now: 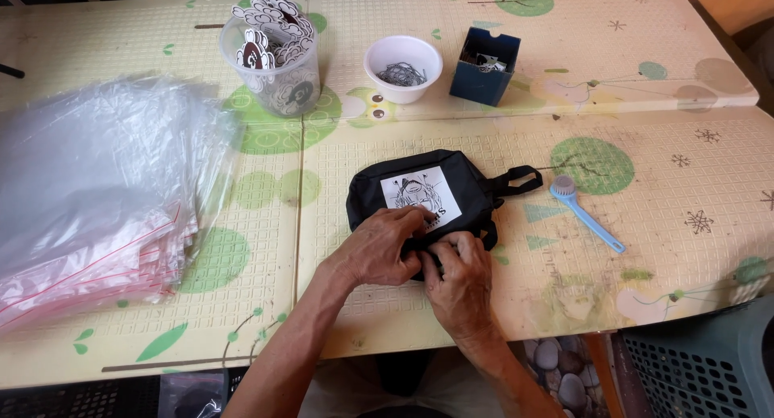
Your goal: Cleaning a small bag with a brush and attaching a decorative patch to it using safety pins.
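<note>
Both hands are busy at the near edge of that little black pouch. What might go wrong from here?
The black pouch lies close to the table's front edge, so a tug from the left hand or right hand might drag it off. The blue brush lies near the pouch strap and may get knocked. The fingers hide the spot being worked, so a slip there is hard to see.

Black pouch (435,194) w/ white printed patch
Lies flat mid-counter, strap loop to the right, near edge under both hands.
</note>
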